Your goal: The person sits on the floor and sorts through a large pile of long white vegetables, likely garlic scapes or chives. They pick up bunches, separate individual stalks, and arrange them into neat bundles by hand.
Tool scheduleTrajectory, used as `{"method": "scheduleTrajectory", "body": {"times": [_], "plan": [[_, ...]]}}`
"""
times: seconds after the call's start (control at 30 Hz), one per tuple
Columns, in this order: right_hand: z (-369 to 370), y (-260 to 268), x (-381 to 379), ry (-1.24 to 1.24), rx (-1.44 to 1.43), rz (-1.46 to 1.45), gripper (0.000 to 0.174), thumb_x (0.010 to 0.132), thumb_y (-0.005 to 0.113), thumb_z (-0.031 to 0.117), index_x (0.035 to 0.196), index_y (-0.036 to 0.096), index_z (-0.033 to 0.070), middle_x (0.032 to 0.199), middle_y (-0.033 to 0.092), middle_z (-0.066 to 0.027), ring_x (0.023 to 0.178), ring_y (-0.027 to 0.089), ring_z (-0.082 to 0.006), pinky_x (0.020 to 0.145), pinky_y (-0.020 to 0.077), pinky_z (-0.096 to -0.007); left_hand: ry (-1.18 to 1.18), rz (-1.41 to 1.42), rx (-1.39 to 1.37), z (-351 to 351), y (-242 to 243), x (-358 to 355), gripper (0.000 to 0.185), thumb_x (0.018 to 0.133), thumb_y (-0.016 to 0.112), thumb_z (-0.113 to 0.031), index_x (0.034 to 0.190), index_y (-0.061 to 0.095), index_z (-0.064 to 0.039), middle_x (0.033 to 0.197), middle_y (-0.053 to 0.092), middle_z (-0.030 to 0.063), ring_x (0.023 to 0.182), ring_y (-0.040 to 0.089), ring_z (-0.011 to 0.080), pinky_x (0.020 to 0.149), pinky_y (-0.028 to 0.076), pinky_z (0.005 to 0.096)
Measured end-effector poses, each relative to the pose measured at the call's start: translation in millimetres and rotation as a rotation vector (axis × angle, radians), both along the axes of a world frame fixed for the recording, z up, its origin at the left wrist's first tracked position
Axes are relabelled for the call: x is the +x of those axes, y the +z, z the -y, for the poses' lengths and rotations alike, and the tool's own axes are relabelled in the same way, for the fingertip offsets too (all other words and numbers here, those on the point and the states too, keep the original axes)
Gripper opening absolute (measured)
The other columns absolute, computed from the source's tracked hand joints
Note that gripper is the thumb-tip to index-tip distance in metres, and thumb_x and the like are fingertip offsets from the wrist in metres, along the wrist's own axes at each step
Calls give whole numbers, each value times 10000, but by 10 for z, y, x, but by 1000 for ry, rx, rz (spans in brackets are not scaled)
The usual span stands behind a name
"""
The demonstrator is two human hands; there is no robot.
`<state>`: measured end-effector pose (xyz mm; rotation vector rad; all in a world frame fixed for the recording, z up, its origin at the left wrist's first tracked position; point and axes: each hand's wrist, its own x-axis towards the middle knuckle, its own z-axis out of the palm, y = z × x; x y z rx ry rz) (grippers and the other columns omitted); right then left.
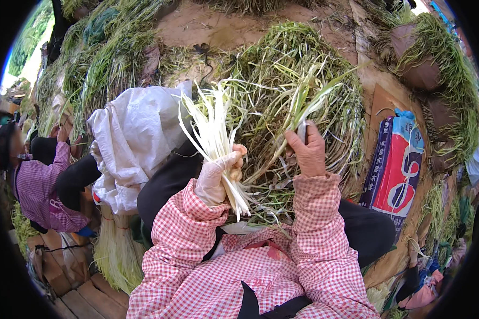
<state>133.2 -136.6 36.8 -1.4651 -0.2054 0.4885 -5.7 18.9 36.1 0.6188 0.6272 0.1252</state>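
My left hand (pixel 219 171), in a thin pale glove, grips a bunch of white plant stalks (pixel 213 123), their cut or root ends pointing down towards my lap. My bare right hand (pixel 308 149) is raised to the right, its thumb and fingers closed about a small metal blade (pixel 302 131) and a green-and-white stalk (pixel 313 104) with leaves. Beneath and beyond both hands lies a large heap of green and straw-coloured stalks and leaves (pixel 279 71).
A white woven sack (pixel 135 135) rests by my left knee, with tied pale bundles (pixel 117 251) below it. A printed red and blue bag (pixel 401 167) lies right. A seated person (pixel 44 179) works at far left. More green heaps (pixel 111 60) stand beyond.
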Motion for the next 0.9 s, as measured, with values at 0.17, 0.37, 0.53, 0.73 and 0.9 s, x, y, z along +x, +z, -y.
{"method": "scheduleTrajectory", "body": {"times": [0.17,0.37,0.53,0.73,0.9], "plan": [[-38,-377,-501,144,-286,33,213,809,727,128,929,600,7,727,600,1,627,506,-62,551,434,-252,6,-47,168,101,-126,25,294,757,748,-71,1024,644,-4,858,663,47,520,533,78,447,425,201],[-32,-395,-687,146,-125,-50,159,837,686,88,950,624,-4,725,604,1,631,515,-55,572,447,-236,-39,-148,198,195,-212,46,286,766,724,-17,1031,617,7,768,634,46,488,525,104,437,419,212],[-98,-603,-769,77,-136,94,157,837,666,80,952,610,-10,737,597,-6,656,501,-61,595,441,-244,12,-150,220,236,-248,64,246,777,714,-25,1005,627,9,737,636,46,474,515,101,424,398,216],[267,-579,-443,-148,-477,365,186,819,609,73,986,600,-10,1026,490,-103,895,548,-238,762,477,-330,7,-148,98,147,-162,75,243,779,696,-20,1000,594,-14,784,637,74,451,501,106,415,426,215],[-175,-251,-449,61,-258,328,242,819,705,189,903,628,-25,893,532,-63,801,542,-184,716,433,-292,10,-203,139,224,-200,102,184,782,676,4,951,606,-14,714,610,39,457,505,103,400,414,210]]}}
